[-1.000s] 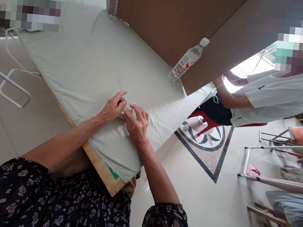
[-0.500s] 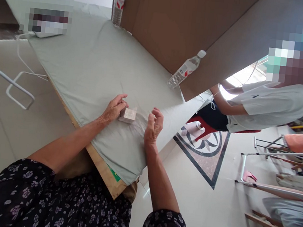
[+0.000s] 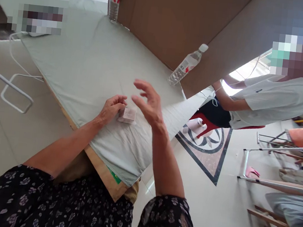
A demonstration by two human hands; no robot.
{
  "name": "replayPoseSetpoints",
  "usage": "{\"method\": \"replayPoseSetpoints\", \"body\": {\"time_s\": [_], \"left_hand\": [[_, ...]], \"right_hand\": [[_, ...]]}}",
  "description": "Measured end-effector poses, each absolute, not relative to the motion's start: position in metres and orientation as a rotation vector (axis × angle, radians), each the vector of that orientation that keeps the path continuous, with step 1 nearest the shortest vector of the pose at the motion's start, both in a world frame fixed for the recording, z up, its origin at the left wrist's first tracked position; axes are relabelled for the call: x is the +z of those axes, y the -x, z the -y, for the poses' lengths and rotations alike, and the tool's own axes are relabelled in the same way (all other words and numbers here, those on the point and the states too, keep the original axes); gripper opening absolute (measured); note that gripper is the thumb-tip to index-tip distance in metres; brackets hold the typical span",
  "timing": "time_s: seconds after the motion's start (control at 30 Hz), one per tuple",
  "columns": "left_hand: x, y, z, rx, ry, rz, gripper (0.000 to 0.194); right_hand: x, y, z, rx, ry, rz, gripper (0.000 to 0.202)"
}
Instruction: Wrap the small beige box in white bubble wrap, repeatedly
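Observation:
A small pale box in clear plastic (image 3: 128, 115) lies near the front corner of the cloth-covered table (image 3: 72, 62). My left hand (image 3: 112, 108) rests at the box's left end, its fingers curled and closed on that end. To the right of the box and slightly above it, my right hand (image 3: 151, 104) is raised over the cloth. Its fingers and thumb are apart, and nothing is between them.
Two water bottles stand by a brown cardboard panel (image 3: 161, 24), one at the back (image 3: 114, 3), one nearer (image 3: 187, 65). A person in a white shirt (image 3: 285, 100) sits at the right. A white device (image 3: 42, 30) with a cable lies at the far left.
My right hand has moved up and left, and its fingers have opened, letting go of the clear plastic film. The film that stretched right from the box now lies close around it.

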State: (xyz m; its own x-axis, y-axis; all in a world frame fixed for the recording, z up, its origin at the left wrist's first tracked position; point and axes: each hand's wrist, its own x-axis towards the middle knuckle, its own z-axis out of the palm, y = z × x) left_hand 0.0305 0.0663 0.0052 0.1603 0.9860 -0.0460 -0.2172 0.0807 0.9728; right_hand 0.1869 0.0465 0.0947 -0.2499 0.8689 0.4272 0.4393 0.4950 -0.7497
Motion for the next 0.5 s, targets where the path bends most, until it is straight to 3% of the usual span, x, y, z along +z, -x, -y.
{"method": "replayPoseSetpoints", "body": {"time_s": [0.13, 0.27, 0.5], "left_hand": [[0.011, -0.029, -0.064, 1.147, -1.065, -0.991, 0.045], [0.016, -0.027, -0.061, 1.075, -1.175, -1.032, 0.052], [0.016, -0.024, -0.062, 1.003, -1.369, -0.992, 0.061]], "right_hand": [[0.047, -0.252, -0.032, 0.854, 1.345, 1.842, 0.079], [0.023, -0.249, -0.024, 0.933, 1.320, 1.944, 0.101], [0.001, -0.223, -0.026, 0.632, 1.277, 1.991, 0.074]]}}
